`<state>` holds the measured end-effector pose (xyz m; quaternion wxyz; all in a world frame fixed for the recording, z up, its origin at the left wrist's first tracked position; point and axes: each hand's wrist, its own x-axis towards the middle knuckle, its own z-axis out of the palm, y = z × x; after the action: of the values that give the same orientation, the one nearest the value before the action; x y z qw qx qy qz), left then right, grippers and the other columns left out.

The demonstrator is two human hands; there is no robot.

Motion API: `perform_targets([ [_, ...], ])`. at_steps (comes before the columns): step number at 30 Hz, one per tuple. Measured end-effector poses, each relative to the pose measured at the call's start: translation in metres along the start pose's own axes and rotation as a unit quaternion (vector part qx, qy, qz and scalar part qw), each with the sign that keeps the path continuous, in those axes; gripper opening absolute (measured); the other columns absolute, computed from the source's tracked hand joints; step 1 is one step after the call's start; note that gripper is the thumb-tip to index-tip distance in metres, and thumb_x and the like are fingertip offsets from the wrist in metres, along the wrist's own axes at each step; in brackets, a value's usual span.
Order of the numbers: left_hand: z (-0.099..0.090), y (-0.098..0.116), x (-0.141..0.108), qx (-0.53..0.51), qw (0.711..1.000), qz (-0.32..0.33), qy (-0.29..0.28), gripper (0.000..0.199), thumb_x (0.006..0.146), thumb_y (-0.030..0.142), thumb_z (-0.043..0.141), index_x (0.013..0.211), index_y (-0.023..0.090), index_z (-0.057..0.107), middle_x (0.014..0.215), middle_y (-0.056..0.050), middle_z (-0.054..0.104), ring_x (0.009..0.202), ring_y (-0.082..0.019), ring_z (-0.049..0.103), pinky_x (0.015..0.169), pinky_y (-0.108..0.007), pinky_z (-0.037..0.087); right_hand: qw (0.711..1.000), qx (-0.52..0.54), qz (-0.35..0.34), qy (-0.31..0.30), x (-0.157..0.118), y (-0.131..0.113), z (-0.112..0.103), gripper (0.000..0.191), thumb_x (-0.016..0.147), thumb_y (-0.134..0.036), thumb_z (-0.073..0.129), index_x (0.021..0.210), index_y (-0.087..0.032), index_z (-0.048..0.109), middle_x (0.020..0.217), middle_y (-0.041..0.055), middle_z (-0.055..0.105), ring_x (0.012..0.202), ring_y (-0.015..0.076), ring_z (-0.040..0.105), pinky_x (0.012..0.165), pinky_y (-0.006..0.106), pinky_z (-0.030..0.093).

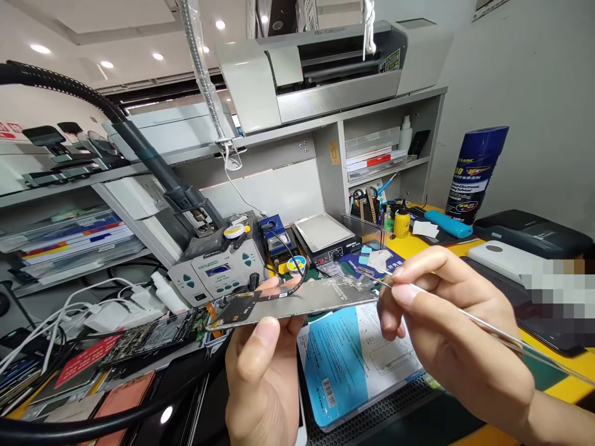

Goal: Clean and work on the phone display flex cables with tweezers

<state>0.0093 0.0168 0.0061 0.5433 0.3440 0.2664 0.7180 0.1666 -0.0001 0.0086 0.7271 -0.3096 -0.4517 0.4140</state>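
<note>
My left hand (264,371) holds a thin grey phone screen panel (302,298) nearly flat, thumb on its near edge and fingers beneath. A dark flex part lies on the panel's left end. In my right hand (446,322), thumb and fingers pinch a thin metal tool (469,316), whose tip is at the panel's right end. Whether the tip touches the panel cannot be made out. Below the panel lies a blue and white packet (341,371) with printed text.
A soldering station (223,272) and a hot plate (325,238) stand behind the hands. Phone parts (162,334) lie at the left. A blue spray can (476,176) and a yellow bottle (401,224) stand at the right. A black hose (116,418) crosses the lower left.
</note>
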Motion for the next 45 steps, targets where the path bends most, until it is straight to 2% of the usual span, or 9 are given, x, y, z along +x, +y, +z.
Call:
perform_targets([
  [4,-0.003,-0.003,-0.002,0.010,1.000,-0.018,-0.006,0.028,0.075,0.037,0.067,0.098,0.021,0.074,0.099,-0.009,0.077,0.085,-0.027,0.069,0.076,-0.039,0.058,0.999,0.030,0.031,0.003,0.004,-0.004,0.003,0.012,0.076,-0.024,0.076,0.076,-0.023,0.064,0.054,-0.0028,0.061,0.045,0.0126,0.058,0.044,0.022,0.043],
  [8,-0.002,-0.004,-0.005,0.016,0.999,-0.032,-0.014,0.034,0.073,0.038,0.069,0.102,0.021,0.071,0.101,-0.010,0.075,0.089,-0.032,0.069,0.079,-0.047,0.057,0.998,0.038,0.042,-0.009,0.004,-0.004,0.003,0.011,0.077,-0.022,0.074,0.076,-0.022,0.063,0.055,-0.0030,0.061,0.044,0.0120,0.057,0.044,0.022,0.043],
  [10,-0.002,-0.004,-0.006,0.020,0.999,-0.036,-0.015,0.037,0.072,0.038,0.071,0.106,0.022,0.069,0.104,-0.011,0.075,0.097,-0.037,0.068,0.081,-0.052,0.056,0.998,0.037,0.046,-0.018,0.004,-0.002,0.002,0.009,0.080,-0.022,0.072,0.078,-0.023,0.063,0.056,-0.0027,0.061,0.046,0.0126,0.057,0.045,0.023,0.044],
  [13,-0.001,-0.007,-0.008,0.038,0.999,-0.034,-0.008,0.042,0.071,0.037,0.075,0.110,0.025,0.068,0.108,-0.010,0.076,0.113,-0.040,0.063,0.095,-0.058,0.049,0.997,0.038,0.053,-0.031,0.003,-0.001,0.000,0.008,0.082,-0.024,0.071,0.080,-0.024,0.063,0.057,-0.0024,0.062,0.047,0.0132,0.058,0.047,0.024,0.045],
  [15,-0.002,-0.009,-0.008,0.051,0.998,-0.032,-0.005,0.045,0.069,0.037,0.077,0.112,0.026,0.067,0.107,-0.009,0.077,0.119,-0.038,0.060,0.104,-0.058,0.042,0.997,0.039,0.059,-0.039,0.002,0.000,0.000,0.008,0.082,-0.025,0.071,0.080,-0.024,0.063,0.056,-0.0026,0.062,0.047,0.0132,0.057,0.047,0.024,0.044],
  [18,-0.003,-0.010,-0.009,0.061,0.998,-0.033,-0.005,0.046,0.069,0.037,0.078,0.113,0.028,0.066,0.109,-0.008,0.077,0.120,-0.037,0.060,0.109,-0.059,0.036,0.996,0.040,0.062,-0.044,0.001,-0.001,0.000,0.009,0.083,-0.026,0.071,0.080,-0.024,0.062,0.055,-0.0023,0.062,0.047,0.0135,0.057,0.047,0.023,0.043],
  [26,-0.005,-0.012,-0.011,0.070,0.997,-0.029,-0.015,0.049,0.069,0.038,0.077,0.115,0.028,0.063,0.109,-0.008,0.076,0.115,-0.036,0.063,0.110,-0.060,0.033,0.996,0.031,0.066,-0.047,0.001,0.000,0.000,0.010,0.083,-0.028,0.071,0.081,-0.024,0.061,0.056,-0.0028,0.062,0.049,0.0139,0.058,0.048,0.024,0.043],
  [36,-0.007,-0.013,-0.010,0.073,0.997,-0.028,-0.013,0.049,0.070,0.041,0.077,0.115,0.027,0.062,0.110,-0.010,0.075,0.111,-0.037,0.064,0.104,-0.062,0.038,0.996,0.015,0.057,-0.066,0.000,0.004,-0.003,0.007,0.088,-0.027,0.068,0.086,-0.024,0.062,0.061,-0.0037,0.064,0.053,0.0121,0.060,0.050,0.021,0.044],
  [45,-0.006,-0.013,-0.009,0.080,0.997,-0.014,-0.009,0.054,0.069,0.036,0.079,0.119,0.027,0.061,0.111,-0.009,0.075,0.108,-0.033,0.067,0.105,-0.053,0.043,0.997,-0.001,0.056,-0.060,-0.002,0.005,-0.003,0.007,0.088,-0.026,0.068,0.086,-0.023,0.062,0.058,-0.0032,0.063,0.052,0.0123,0.060,0.048,0.021,0.044],
])
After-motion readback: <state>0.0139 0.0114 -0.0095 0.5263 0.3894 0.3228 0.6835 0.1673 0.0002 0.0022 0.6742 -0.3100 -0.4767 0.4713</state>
